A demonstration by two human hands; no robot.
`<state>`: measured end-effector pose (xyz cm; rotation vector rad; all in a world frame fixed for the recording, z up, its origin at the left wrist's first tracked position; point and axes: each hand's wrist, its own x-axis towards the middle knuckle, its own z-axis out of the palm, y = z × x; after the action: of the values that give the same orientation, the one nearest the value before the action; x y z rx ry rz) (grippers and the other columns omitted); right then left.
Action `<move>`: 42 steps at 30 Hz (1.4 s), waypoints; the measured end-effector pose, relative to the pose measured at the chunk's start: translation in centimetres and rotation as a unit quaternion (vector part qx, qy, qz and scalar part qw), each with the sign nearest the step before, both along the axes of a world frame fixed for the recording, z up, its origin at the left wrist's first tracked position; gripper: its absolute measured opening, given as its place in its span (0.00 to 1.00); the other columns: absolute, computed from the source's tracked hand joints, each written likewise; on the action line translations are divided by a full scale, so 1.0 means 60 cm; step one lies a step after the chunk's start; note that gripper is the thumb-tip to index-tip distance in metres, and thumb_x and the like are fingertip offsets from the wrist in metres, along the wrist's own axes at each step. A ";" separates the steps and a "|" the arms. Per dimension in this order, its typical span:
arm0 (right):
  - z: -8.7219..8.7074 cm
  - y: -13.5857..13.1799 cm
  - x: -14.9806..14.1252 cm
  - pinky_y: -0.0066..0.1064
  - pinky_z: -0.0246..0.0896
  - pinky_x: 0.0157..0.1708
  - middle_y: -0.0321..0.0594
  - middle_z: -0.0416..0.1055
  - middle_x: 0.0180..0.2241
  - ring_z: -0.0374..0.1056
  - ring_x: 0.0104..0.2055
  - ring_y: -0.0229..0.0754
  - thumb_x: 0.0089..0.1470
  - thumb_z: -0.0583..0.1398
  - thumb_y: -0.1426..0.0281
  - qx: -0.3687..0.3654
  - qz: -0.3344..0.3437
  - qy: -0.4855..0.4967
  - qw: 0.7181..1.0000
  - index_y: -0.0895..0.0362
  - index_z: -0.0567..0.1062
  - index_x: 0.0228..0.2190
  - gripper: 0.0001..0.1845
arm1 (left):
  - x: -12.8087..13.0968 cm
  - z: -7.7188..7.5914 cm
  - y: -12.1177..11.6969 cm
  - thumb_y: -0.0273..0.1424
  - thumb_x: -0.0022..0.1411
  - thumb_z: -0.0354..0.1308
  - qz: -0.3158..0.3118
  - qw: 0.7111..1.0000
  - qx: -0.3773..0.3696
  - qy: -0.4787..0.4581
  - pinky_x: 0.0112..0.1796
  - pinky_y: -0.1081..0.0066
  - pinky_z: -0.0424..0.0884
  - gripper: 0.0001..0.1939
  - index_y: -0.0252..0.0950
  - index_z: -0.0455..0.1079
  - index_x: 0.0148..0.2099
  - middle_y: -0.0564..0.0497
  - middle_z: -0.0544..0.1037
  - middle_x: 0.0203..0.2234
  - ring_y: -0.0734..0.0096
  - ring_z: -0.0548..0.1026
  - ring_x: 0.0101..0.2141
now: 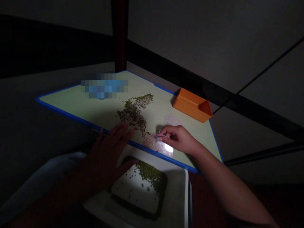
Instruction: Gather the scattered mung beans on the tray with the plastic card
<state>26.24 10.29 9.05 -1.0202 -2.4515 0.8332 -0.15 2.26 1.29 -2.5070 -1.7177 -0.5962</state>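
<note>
My right hand [177,137] is closed over the near part of a blue-edged pale board [192,136], pinching a clear, pink-rimmed piece [152,139]. What kind of thing this piece is cannot be made out; a bright glare lies on it. My left hand [111,148] is in shadow, its fingers stretched out at the board's near edge, close to a scattered heap of small green beans [133,114]. Below that edge stands a white bin [186,196]. More green beans [149,174] are gathered in it, mostly toward its far side and corner.
An orange rectangular box [190,109] stands at the board's far right edge. A pinkish grainy patch [172,119] lies between it and my right hand. A blurred-out blue thing [104,87] is at the far left. Dark walls rise behind the board.
</note>
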 end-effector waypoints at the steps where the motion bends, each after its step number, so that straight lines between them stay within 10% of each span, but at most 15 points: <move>1: 0.000 0.000 0.000 0.25 0.49 0.23 0.30 0.64 0.19 0.55 0.20 0.29 0.57 0.61 0.63 -0.005 0.001 0.005 1.000 0.59 0.75 0.33 0.11 | 0.000 0.000 0.000 0.58 0.60 0.43 -0.002 1.000 0.003 0.000 0.62 0.40 0.44 0.43 0.42 0.39 0.69 0.41 0.52 0.69 0.46 0.51 0.67; 42: -0.002 0.002 0.001 0.24 0.51 0.22 0.30 0.65 0.18 0.59 0.19 0.30 0.56 0.61 0.63 -0.050 0.001 0.019 0.999 0.59 0.73 0.33 0.11 | 0.002 -0.006 0.002 0.58 0.60 0.41 0.005 1.000 0.008 -0.001 0.62 0.40 0.44 0.42 0.44 0.39 0.69 0.42 0.52 0.69 0.48 0.51 0.67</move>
<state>26.29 10.39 8.93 -1.0253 -2.4004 0.9767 -0.04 2.40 0.95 -2.4870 -1.7175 -0.6092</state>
